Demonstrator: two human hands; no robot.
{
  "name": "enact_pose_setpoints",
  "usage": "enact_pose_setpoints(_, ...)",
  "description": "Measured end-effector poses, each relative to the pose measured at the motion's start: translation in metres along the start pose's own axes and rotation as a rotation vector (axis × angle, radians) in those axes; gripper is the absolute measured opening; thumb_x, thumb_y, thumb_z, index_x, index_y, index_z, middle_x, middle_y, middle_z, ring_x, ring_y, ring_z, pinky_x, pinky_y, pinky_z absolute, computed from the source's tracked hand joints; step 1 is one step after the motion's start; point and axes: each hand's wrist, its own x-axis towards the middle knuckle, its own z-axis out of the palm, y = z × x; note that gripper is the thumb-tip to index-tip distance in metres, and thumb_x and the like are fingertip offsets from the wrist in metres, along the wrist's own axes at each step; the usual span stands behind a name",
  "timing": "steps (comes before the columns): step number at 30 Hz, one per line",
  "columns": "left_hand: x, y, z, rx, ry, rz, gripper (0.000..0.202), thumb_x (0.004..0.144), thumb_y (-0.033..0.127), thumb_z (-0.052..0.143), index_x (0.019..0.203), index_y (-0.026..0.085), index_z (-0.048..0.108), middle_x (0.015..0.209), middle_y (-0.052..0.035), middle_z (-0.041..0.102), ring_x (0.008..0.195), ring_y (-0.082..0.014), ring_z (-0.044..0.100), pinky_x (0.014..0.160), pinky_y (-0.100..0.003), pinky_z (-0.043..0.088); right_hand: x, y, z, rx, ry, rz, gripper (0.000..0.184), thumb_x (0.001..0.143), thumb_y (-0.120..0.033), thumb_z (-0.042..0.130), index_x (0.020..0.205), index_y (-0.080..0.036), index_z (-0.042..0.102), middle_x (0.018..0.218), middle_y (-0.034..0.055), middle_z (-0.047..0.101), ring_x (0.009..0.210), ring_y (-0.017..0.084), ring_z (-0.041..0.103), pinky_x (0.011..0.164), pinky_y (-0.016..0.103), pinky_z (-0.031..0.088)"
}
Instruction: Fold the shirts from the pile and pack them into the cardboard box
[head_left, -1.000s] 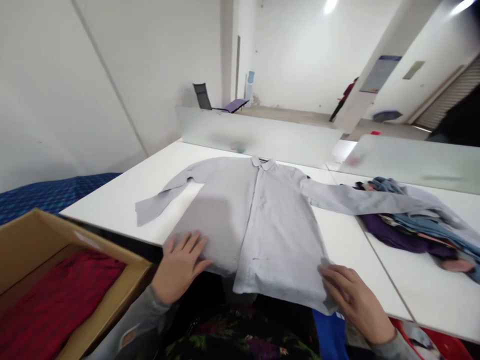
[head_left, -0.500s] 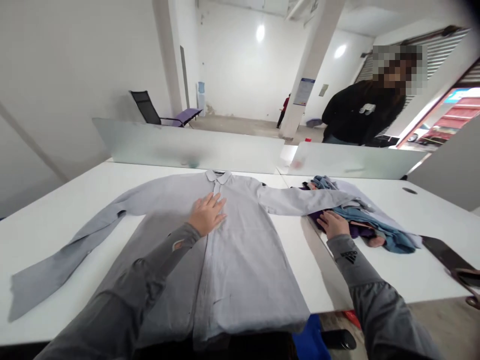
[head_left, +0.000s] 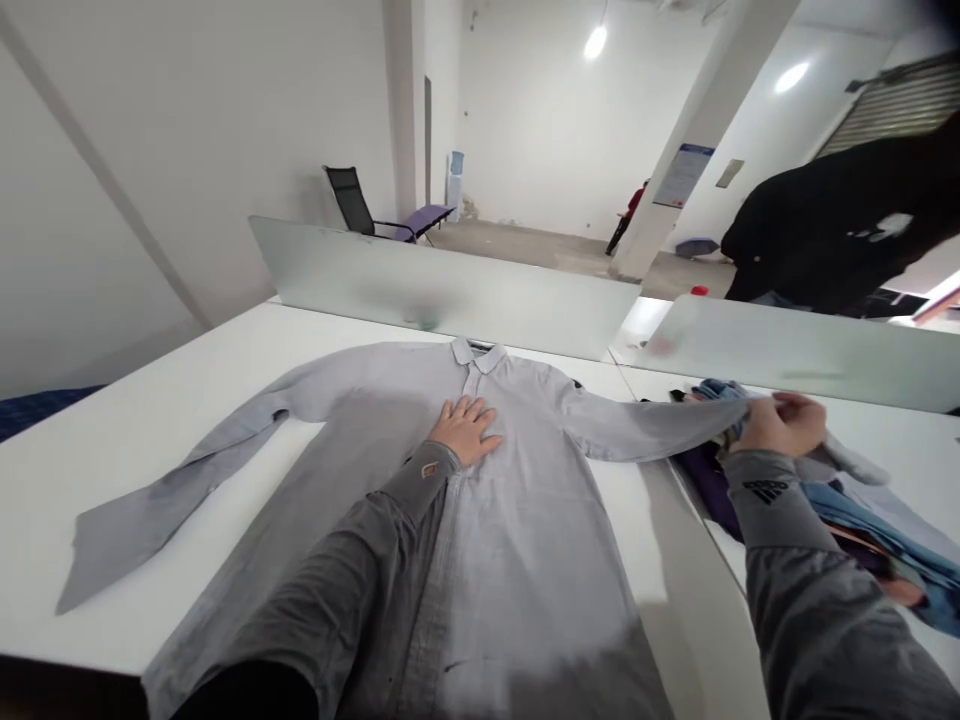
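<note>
White worktop [head_left: 187, 390] spreads beneath our grey shirt [head_left: 525, 520], which lies face up, plain and lightly creased, its placket running down from a pointed collar. Beyond the shirt's right-hand side in view sits a mixed clothes pile [head_left: 862, 520]. Our left hand [head_left: 466, 432] presses flat on the shirt's chest, its grip splayed, holding nothing; our right hand [head_left: 784, 425] has its grip pinched round the outstretched sleeve. We lose the hem below the view, and cannot make out that sleeve's cuff.

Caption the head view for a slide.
Left hand flat on a grey shirt spread across a white table, right hand gripping one sleeve near piled clothes.
</note>
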Motion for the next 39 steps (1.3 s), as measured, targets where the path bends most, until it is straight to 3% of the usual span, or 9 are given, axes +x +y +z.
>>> enact_pose_setpoints(3, 0.000, 0.001, -0.002, 0.000, 0.024, 0.011, 0.064, 0.091, 0.063, 0.033, 0.144, 0.028, 0.037, 0.155, -0.0065, 0.028, 0.143, -0.0340, 0.017, 0.113, -0.059, 0.014, 0.001, -0.084, 0.028, -0.001, 0.136, -0.266, 0.041, 0.087, -0.025, 0.038, 0.112, -0.001, 0.059, 0.101, 0.0220, 0.060, 0.105, 0.031, 0.054, 0.093, 0.049, 0.042)
enact_pose_setpoints(6, 0.000, 0.001, -0.003, -0.001, 0.052, 0.022, 0.065, 0.091, 0.063, 0.033, 0.143, 0.026, 0.039, 0.154, -0.0073, 0.030, 0.142, -0.0346, 0.019, 0.112, -0.060, 0.016, -0.033, -0.175, 0.078, 0.054, -0.315, -0.711, 0.030, 0.082, -0.018, 0.046, 0.102, -0.012, 0.067, 0.097, 0.0115, 0.065, 0.104, 0.023, 0.055, 0.098, 0.040, 0.038)
enact_pose_setpoints(9, -0.001, 0.002, -0.004, 0.015, 0.060, 0.020, 0.058, 0.092, 0.058, 0.034, 0.132, 0.020, 0.053, 0.143, -0.0113, 0.046, 0.137, -0.0332, 0.029, 0.113, -0.056, 0.017, -0.084, -0.224, 0.124, 0.156, -0.669, -0.965, 0.030, 0.076, -0.020, 0.058, 0.104, -0.023, 0.069, 0.102, 0.0037, 0.069, 0.105, 0.022, 0.057, 0.104, 0.043, 0.033)
enact_pose_setpoints(11, -0.002, 0.004, -0.005, 0.023, 0.063, 0.012, 0.054, 0.093, 0.055, 0.034, 0.123, 0.019, 0.061, 0.133, -0.0121, 0.056, 0.133, -0.0308, 0.036, 0.114, -0.053, 0.015, -0.111, -0.225, 0.142, 0.261, -0.817, -0.966, 0.035, 0.084, -0.024, 0.052, 0.117, -0.023, 0.064, 0.114, 0.0057, 0.067, 0.110, 0.022, 0.056, 0.104, 0.045, 0.034)
enact_pose_setpoints(15, -0.003, 0.006, -0.010, -0.006, 0.042, -0.015, 0.059, 0.092, 0.060, 0.033, 0.133, 0.022, 0.050, 0.136, -0.0096, 0.054, 0.131, -0.0283, 0.040, 0.112, -0.049, 0.023, -0.131, -0.189, 0.153, 0.202, -0.640, -0.538, 0.042, 0.094, -0.031, 0.036, 0.129, -0.016, 0.055, 0.128, 0.0126, 0.059, 0.120, 0.023, 0.051, 0.100, 0.038, 0.041)
enact_pose_setpoints(21, -0.002, 0.006, -0.011, -0.009, -0.062, -0.106, 0.068, 0.089, 0.069, 0.026, 0.114, 0.020, 0.065, 0.107, -0.0124, 0.069, 0.101, -0.0286, 0.063, 0.087, -0.040, 0.047, -0.133, -0.157, 0.155, -0.123, -0.710, -0.320, 0.044, 0.096, -0.039, 0.032, 0.133, -0.023, 0.051, 0.145, 0.0080, 0.044, 0.133, 0.029, 0.036, 0.106, 0.060, 0.025)
enact_pose_setpoints(29, -0.057, -0.034, -0.031, 0.151, 0.053, -0.264, 0.064, 0.090, 0.063, 0.035, 0.121, 0.012, 0.058, 0.128, -0.0179, 0.057, 0.122, -0.0333, 0.048, 0.101, -0.045, 0.038, -0.130, -0.145, 0.160, -0.252, -0.613, -0.140, 0.054, 0.094, -0.056, 0.029, 0.138, -0.029, 0.045, 0.149, 0.0059, 0.038, 0.134, 0.035, 0.029, 0.103, 0.065, 0.021)
enact_pose_setpoints(34, -0.104, -0.057, -0.069, 0.266, 0.114, -0.377, 0.038, 0.095, 0.037, 0.037, 0.110, 0.012, 0.061, 0.110, -0.0176, 0.063, 0.105, -0.0293, 0.058, 0.090, -0.043, 0.046, -0.130, -0.139, 0.162, -0.227, -0.545, -0.068, 0.055, 0.094, -0.053, 0.026, 0.135, -0.026, 0.049, 0.146, 0.0097, 0.039, 0.132, 0.037, 0.030, 0.102, 0.066, 0.021)
enact_pose_setpoints(39, -0.094, -0.078, -0.078, 0.285, 0.230, -0.250, 0.052, 0.095, 0.047, 0.040, 0.136, 0.016, 0.044, 0.143, -0.0159, 0.042, 0.135, -0.0317, 0.033, 0.106, -0.047, 0.034, -0.128, -0.137, 0.160, -0.226, -0.550, -0.017, 0.054, 0.094, -0.047, 0.023, 0.137, -0.023, 0.046, 0.148, 0.0119, 0.036, 0.133, 0.036, 0.028, 0.102, 0.066, 0.020)
